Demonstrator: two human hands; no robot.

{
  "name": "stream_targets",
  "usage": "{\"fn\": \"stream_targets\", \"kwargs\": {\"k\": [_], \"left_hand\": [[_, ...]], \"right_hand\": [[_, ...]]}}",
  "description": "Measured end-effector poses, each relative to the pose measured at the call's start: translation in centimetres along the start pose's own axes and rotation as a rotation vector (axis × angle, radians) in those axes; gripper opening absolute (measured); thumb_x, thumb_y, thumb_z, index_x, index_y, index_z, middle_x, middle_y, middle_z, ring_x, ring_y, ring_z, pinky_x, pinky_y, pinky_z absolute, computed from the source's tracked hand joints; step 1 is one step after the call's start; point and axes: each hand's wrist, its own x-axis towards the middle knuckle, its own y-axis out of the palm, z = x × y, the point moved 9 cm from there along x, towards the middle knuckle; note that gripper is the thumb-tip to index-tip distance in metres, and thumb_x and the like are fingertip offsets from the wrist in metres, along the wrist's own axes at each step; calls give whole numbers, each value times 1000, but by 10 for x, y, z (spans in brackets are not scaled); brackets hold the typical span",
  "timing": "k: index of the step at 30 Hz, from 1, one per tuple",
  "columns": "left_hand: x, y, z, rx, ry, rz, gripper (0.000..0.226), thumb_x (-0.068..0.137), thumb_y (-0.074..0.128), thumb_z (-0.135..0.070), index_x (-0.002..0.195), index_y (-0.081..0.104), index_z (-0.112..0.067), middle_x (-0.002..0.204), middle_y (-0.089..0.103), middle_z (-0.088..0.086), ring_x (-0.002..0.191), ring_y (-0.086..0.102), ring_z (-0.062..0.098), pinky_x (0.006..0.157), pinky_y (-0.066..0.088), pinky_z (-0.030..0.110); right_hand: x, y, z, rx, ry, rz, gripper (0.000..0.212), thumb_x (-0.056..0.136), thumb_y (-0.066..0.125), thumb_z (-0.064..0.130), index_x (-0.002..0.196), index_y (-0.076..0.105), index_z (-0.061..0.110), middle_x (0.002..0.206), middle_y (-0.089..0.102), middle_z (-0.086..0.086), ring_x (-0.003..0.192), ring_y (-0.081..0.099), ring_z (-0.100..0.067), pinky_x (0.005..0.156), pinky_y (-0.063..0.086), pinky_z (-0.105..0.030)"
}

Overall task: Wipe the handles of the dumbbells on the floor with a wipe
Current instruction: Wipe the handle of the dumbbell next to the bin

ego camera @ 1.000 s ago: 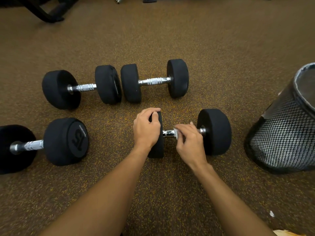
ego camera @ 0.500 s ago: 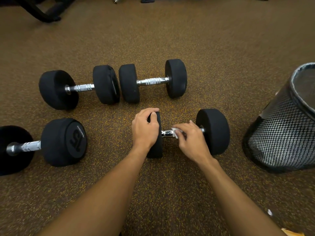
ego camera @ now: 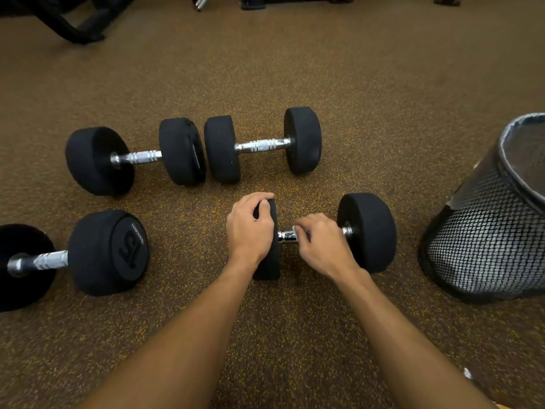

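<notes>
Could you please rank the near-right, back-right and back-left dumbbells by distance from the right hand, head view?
1. Near-right dumbbell: handle under the right hand and wipe.
2. Back-right dumbbell: behind, centre.
3. Back-left dumbbell: behind, farther left.

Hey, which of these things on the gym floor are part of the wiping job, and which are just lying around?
In the job: wipe, right hand, left hand, held dumbbell, far-left dumbbell, far-right dumbbell, near-left dumbbell.
Lying about: mesh bin, black frame.

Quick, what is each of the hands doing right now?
Left hand: closed, gripping the left weight end of the near dumbbell.
Right hand: closed, holding the white wipe around that dumbbell's handle.
</notes>
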Motion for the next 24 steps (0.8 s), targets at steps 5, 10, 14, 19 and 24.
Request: {"fn": "stream_targets", "kwargs": {"k": [5,10,14,19,24], "left_hand": [[1,0,1,-2,-5,-3,28,106,52,-24,115,78,-31,120,69,-19,121,57,5,113,44,40],[0,-1,-1,5,-6,-1,28,107,52,-23,116,77,-30,117,64,-23,119,55,2,113,44,38],[0,0,0,0,-14,0,27,107,52,-24,116,77,-31,117,64,-22,120,56,4,113,44,40],[0,0,1,-1,-26,8,27,106,52,-26,117,76,-32,122,67,-19,122,56,5,114,44,43],[0,0,2,-18,-8,-5,28,106,53,-24,116,79,-30,122,70,-17,122,58,7,113,45,41]], "right_hand": [[-6,-15,-14,56,83,-83,24,104,60,20,120,78,15,110,75,3,103,58,-12,97,49,-30],[-2,-3,6,51,-10,7,24,106,61,24,122,77,17,111,74,5,104,58,-10,95,49,-29],[-7,-19,-11,112,80,-83,21,103,64,20,117,80,15,109,77,4,102,60,-10,96,50,-30],[-1,-5,2,59,10,-5,24,105,61,23,121,78,17,111,76,3,102,59,-12,93,48,-28],[-5,-16,-15,79,74,-51,22,104,61,22,114,80,15,108,77,2,101,62,-14,95,51,-34]]}}
